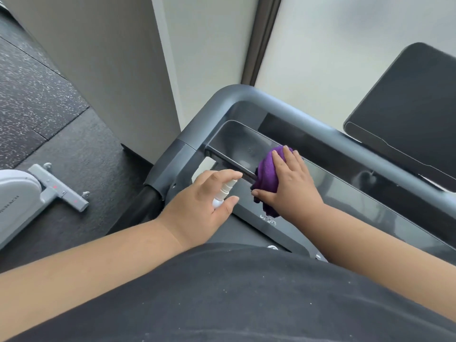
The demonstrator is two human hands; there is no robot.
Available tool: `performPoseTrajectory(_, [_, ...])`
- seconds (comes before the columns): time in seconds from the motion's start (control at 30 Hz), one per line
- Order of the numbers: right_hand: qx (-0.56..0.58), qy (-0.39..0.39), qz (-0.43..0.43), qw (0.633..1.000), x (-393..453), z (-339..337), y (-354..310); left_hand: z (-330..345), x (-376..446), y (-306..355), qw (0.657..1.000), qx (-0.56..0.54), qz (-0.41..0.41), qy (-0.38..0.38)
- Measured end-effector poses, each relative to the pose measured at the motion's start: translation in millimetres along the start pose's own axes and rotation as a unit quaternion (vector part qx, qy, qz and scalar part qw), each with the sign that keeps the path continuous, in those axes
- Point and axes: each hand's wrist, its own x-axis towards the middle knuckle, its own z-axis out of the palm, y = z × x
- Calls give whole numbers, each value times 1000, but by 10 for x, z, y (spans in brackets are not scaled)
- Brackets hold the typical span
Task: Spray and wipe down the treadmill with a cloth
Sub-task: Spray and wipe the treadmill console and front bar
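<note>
Your right hand [291, 183] lies flat on a purple cloth [267, 178], with the fingers [287, 154] straight and a little spread, pressing the cloth down. The cloth is bunched up under your palm and sits on the dark, shiny panel of the treadmill [357, 191], right at the edge of a deep tray at the panel's left end. A bit of the cloth hangs down past your wrist. Your left hand [197, 206] holds a small white spray bottle [223, 192]. Its fingers are curled round the bottle, the thumb is by the bottom, and the first finger is stretched out over the top. The top of the bottle points toward the cloth and is just beside it. The two hands are near each other but do not touch. A thick gray bar [246, 95] bends around the far side of the panel. A dark flat screen [404, 107] stands up past the bar on the right. You wear a black shirt [246, 297], which fills the bottom of the view. On the left is a dark floor [37, 95] with little light specks, and the gray foot of another machine [51, 186] stands on it. Behind the treadmill is a pale wall [98, 58].
</note>
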Motion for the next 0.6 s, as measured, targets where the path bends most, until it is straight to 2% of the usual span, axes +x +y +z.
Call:
performPoseTrajectory(0.17, [-79,-25,-39,996,521,26,-563,-191,-99,-73,997,54,45,17])
performPoseTrajectory(0.33, [-84,-52,-20,995,955,4,-1089,-268,-140,-102,998,52,14,11])
performPoseTrajectory(0.47, [-80,-54,-21,995,795,-1,-976,-290,-140,-134,998,53,18,1])
performPoseTrajectory(0.6, [-86,-18,-24,996,362,34,-679,-321,-113,-170,999,29,16,8])
